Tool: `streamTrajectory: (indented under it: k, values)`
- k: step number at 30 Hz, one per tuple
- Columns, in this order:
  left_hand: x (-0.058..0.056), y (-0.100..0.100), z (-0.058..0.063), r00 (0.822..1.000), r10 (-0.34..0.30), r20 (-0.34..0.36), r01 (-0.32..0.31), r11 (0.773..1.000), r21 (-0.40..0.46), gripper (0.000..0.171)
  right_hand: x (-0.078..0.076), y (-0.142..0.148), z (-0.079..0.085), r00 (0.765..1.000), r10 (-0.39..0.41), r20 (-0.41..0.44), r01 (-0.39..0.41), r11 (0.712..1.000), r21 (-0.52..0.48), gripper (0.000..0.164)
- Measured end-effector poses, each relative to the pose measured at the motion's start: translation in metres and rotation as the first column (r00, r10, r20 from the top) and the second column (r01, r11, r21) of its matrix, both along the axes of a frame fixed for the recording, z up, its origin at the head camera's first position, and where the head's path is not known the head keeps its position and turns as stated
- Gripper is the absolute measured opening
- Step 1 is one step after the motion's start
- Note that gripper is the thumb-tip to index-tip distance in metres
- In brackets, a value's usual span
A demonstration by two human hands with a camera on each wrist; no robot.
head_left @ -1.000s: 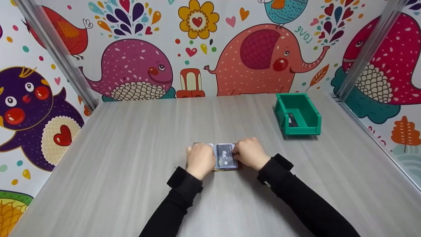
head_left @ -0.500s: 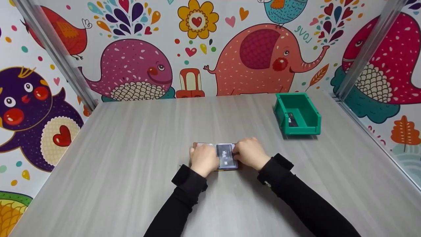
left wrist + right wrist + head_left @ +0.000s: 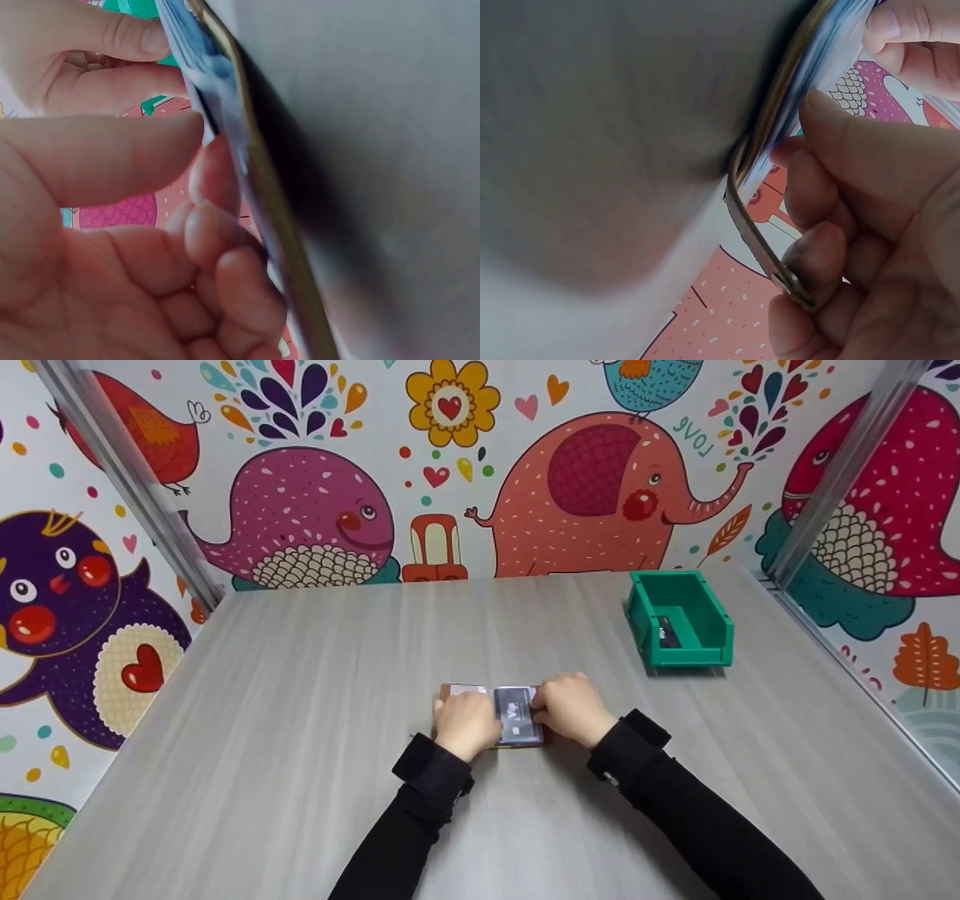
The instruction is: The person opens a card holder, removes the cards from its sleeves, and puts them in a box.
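Observation:
A brown card holder (image 3: pixel 445 690) lies spread on the table, its clear plastic sleeves (image 3: pixel 829 52) stacked inside. On the right side shows a dark card (image 3: pixel 514 716) marked "Vip". My left hand (image 3: pixel 466 725) covers much of the holder's left half. Its thumb and index finger pinch at the card's near edge, where a dark line (image 3: pixel 212 122) shows, while the other fingers curl beside the cover. My right hand (image 3: pixel 574 707) grips the right edge of the sleeves between thumb and index finger. Its lower fingers curl by the holder's snap strap (image 3: pixel 754 234).
At the back right stands a green bin (image 3: pixel 691 658) with a black card (image 3: pixel 667 632) inside. Walls printed with cartoon animals (image 3: pixel 592 502) enclose the pale wood-grain table (image 3: pixel 315 675) at the back and sides.
My left hand has shifted slightly right, toward the dark card, uncovering more of the holder's left edge. My right hand stays where it was.

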State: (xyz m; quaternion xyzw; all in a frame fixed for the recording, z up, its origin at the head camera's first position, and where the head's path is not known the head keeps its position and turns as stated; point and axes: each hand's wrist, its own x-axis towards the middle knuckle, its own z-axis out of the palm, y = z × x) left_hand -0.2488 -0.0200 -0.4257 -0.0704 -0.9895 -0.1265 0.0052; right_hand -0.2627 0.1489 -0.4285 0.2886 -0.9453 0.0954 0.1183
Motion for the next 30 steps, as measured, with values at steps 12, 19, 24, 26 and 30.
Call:
streamTrajectory:
  k: [12,19,24,26,30]
  values:
    - [-0.0001,-0.0040,-0.0003,0.998,-0.010,0.061,0.008,0.999,0.044,0.024,0.0001,0.0005,0.0002,1.000,-0.002,0.001,0.002,1.000,-0.010,0.009]
    - [-0.0027,-0.0062,-0.0016,0.995,-0.014,0.096,0.008,0.998,0.068,0.026,-0.0005,0.0006,-0.0013,1.000,0.001,-0.014,-0.002,1.000,-0.028,0.011]
    - [-0.0035,-0.0068,-0.0012,0.994,-0.024,0.109,0.016,0.997,0.074,0.025,-0.0004,0.0017,-0.0019,1.000,0.010,-0.023,-0.011,0.999,-0.034,0.011]
    - [-0.0034,-0.0070,-0.0008,0.993,-0.028,0.113,0.019,0.997,0.078,0.025,-0.0007,0.0020,-0.0020,1.000,0.010,-0.022,-0.011,0.999,-0.032,0.011]
    - [-0.0033,-0.0077,-0.0003,0.992,-0.035,0.119,0.025,0.996,0.083,0.026,-0.0017,0.0018,-0.0021,1.000,-0.002,-0.020,0.001,1.000,-0.031,0.010]
